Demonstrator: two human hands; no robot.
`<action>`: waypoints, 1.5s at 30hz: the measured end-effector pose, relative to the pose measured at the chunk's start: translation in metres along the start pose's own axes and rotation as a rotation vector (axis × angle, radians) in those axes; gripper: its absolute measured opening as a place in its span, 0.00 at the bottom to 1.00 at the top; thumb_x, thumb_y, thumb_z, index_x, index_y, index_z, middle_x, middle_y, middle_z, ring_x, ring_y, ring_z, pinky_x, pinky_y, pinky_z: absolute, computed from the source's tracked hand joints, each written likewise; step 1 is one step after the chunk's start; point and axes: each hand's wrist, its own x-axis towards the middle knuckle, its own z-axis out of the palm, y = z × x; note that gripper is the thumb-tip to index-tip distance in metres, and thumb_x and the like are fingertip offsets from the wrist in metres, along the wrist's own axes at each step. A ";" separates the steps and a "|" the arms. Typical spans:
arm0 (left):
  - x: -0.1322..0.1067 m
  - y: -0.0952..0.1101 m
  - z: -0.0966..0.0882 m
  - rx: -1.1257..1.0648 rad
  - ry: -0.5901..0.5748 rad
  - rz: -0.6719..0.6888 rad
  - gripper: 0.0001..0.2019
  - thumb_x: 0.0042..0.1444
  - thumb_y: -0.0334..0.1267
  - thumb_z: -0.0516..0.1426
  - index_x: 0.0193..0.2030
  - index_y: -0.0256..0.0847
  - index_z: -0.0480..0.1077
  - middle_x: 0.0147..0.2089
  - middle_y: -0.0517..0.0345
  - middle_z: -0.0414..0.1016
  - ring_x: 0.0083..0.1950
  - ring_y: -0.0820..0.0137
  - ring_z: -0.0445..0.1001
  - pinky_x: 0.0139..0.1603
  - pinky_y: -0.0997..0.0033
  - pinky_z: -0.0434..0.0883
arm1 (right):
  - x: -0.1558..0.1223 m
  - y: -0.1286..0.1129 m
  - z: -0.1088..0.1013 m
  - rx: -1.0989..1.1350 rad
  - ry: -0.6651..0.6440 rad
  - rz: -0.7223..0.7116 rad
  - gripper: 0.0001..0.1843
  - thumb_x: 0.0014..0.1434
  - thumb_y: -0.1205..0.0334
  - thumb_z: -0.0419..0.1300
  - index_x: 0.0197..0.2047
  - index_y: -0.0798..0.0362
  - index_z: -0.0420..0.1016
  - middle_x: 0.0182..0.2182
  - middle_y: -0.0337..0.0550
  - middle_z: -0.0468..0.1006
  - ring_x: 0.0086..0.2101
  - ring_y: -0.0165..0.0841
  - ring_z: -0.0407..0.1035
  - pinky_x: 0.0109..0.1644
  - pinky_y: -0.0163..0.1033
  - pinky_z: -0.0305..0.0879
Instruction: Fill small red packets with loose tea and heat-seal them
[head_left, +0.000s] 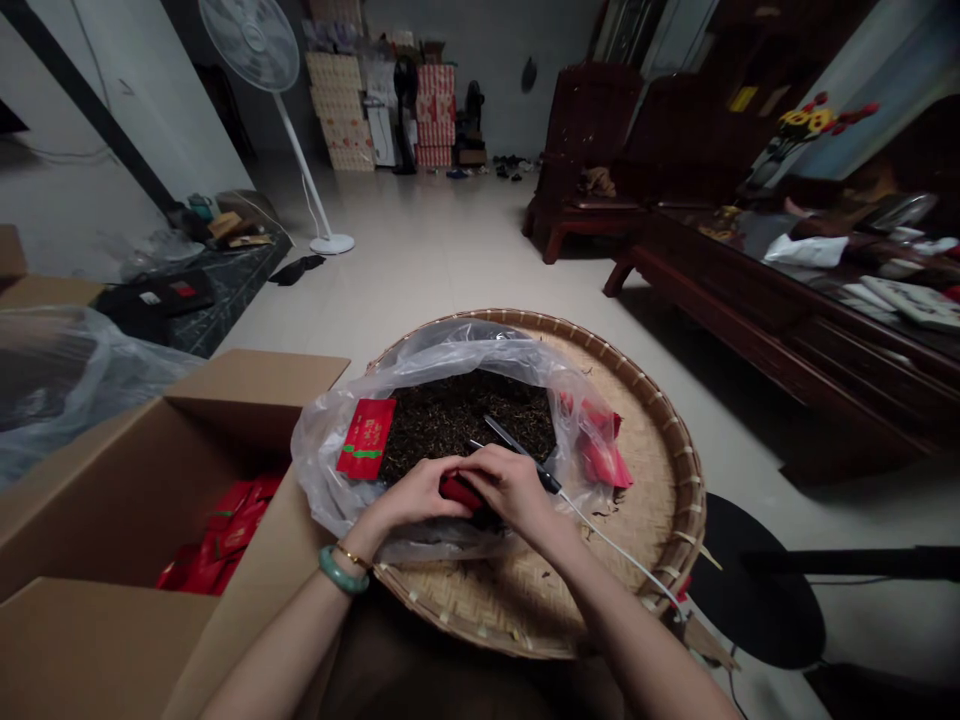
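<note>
Holding a small red packet (pixel 460 490) in left hand (pixel 421 488) and right hand (pixel 511 482), below frame centre, over a translucent plastic bag (pixel 324 436) of dark dried leaves (pixel 435 415) on a round woven bamboo tray (pixel 652 430). Showing a slim black corded tool (pixel 550 478) at the right hand and, lower left, red packets (pixel 241 532) in an open cardboard box (pixel 82 510).

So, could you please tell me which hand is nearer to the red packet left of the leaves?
Left. The left hand is below and right of the packet in the picture; the right hand is farther right, beyond the left hand.
</note>
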 end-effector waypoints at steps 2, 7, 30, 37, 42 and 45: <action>0.001 -0.003 0.000 -0.031 -0.034 -0.006 0.20 0.41 0.37 0.65 0.44 0.38 0.73 0.40 0.57 0.77 0.41 0.66 0.74 0.44 0.69 0.69 | 0.001 0.000 -0.008 0.001 0.062 -0.003 0.08 0.60 0.65 0.56 0.34 0.50 0.77 0.29 0.42 0.77 0.30 0.32 0.72 0.34 0.35 0.68; -0.001 -0.008 -0.001 0.032 0.155 -0.059 0.19 0.39 0.40 0.67 0.39 0.36 0.74 0.37 0.55 0.77 0.39 0.66 0.73 0.43 0.69 0.68 | -0.002 0.004 -0.028 -0.022 0.266 0.140 0.06 0.58 0.64 0.57 0.35 0.50 0.77 0.30 0.42 0.78 0.31 0.33 0.72 0.36 0.37 0.69; -0.007 0.011 0.003 -0.260 0.071 -0.223 0.16 0.39 0.34 0.65 0.38 0.33 0.74 0.28 0.63 0.74 0.28 0.73 0.69 0.32 0.74 0.67 | 0.003 -0.001 -0.048 -0.047 -0.039 0.080 0.15 0.62 0.60 0.54 0.24 0.52 0.64 0.31 0.42 0.68 0.32 0.30 0.65 0.36 0.35 0.63; -0.006 0.010 0.012 -0.008 0.255 -0.115 0.10 0.44 0.33 0.63 0.37 0.36 0.76 0.32 0.61 0.78 0.34 0.69 0.73 0.37 0.74 0.67 | -0.001 -0.016 -0.050 -0.072 -0.089 0.087 0.09 0.56 0.56 0.61 0.38 0.51 0.72 0.40 0.45 0.71 0.40 0.34 0.67 0.42 0.38 0.66; -0.012 0.014 0.014 0.157 0.235 -0.046 0.06 0.50 0.33 0.59 0.35 0.38 0.76 0.30 0.64 0.76 0.31 0.72 0.71 0.33 0.78 0.64 | -0.001 -0.010 -0.038 -0.050 -0.039 0.128 0.10 0.57 0.56 0.60 0.27 0.50 0.77 0.42 0.45 0.76 0.45 0.38 0.67 0.50 0.45 0.64; -0.012 0.015 0.016 0.189 0.234 -0.040 0.07 0.49 0.31 0.59 0.36 0.39 0.76 0.30 0.64 0.77 0.31 0.73 0.71 0.33 0.78 0.64 | -0.002 -0.003 -0.027 0.025 0.084 0.152 0.17 0.61 0.60 0.55 0.22 0.50 0.76 0.42 0.45 0.77 0.49 0.39 0.65 0.55 0.49 0.60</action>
